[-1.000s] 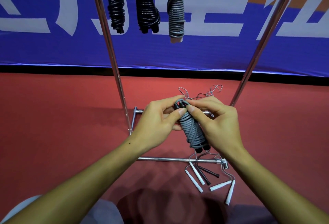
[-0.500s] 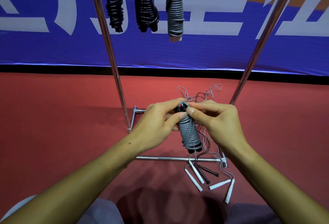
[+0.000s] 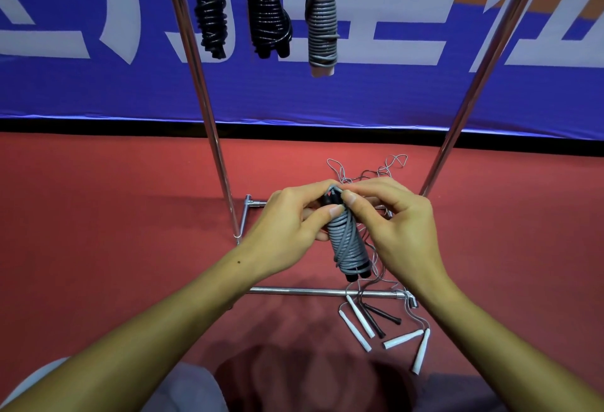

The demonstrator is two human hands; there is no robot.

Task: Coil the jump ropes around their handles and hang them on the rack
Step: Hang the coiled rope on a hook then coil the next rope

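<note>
Banner [image 3: 98, 91] in blue, orange and white fills the back, above red flooring [image 3: 98, 215] on which the chrome rack [image 3: 209, 110] stands with two black coiled ropes [image 3: 210, 9] and one grey coiled rope [image 3: 322, 19] hanging from its top. Between the rack's uprights, the left hand [image 3: 284, 225] and right hand [image 3: 395, 225] both grip a grey coiled jump rope [image 3: 348, 245], fingertips pinching the loop at its upper end above the black handles. Loose ropes [image 3: 382, 326] with white and black handles lie tangled on the floor by the rack's base bar.

Bright even light, sharp focus, wide-angle bending at edges
</note>
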